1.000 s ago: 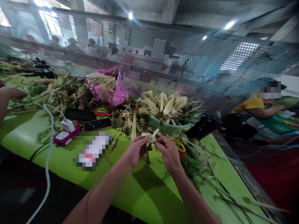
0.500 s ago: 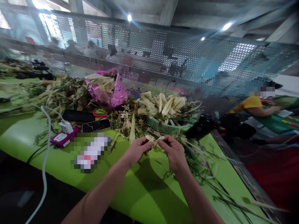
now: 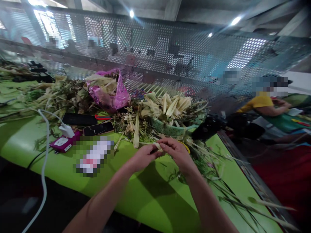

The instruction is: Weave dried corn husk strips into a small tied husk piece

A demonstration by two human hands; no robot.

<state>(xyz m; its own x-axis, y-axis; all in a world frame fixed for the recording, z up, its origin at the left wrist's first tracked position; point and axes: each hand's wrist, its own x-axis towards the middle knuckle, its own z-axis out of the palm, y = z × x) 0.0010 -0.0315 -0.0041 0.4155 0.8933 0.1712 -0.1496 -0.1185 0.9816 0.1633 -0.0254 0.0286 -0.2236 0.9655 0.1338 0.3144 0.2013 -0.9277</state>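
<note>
My left hand [image 3: 146, 156] and my right hand [image 3: 177, 153] meet above the green table [image 3: 116, 191]. Between their fingertips is a small pale piece of corn husk [image 3: 159, 147], mostly covered by the fingers. Both hands are closed on it, thumbs and fingers pinching. Just beyond them stands a green basket [image 3: 167, 130], heaped with dry corn husks [image 3: 173, 105]. One long husk strip [image 3: 136, 134] lies to the left of the basket. Part of a yellow curved object [image 3: 186, 147] shows behind my right hand.
A pink plastic bag [image 3: 122, 97] of husks sits at the back. Left are red-handled scissors [image 3: 103, 117], a phone [image 3: 98, 128], a purple power strip [image 3: 64, 142] and white cable [image 3: 43, 168]. Stalks [image 3: 233, 194] litter the right edge. A person in yellow [image 3: 262, 101] sits right.
My hands have drawn closer together, and my right fingers now fold over the husk piece, covering more of it. The view has shifted slightly.
</note>
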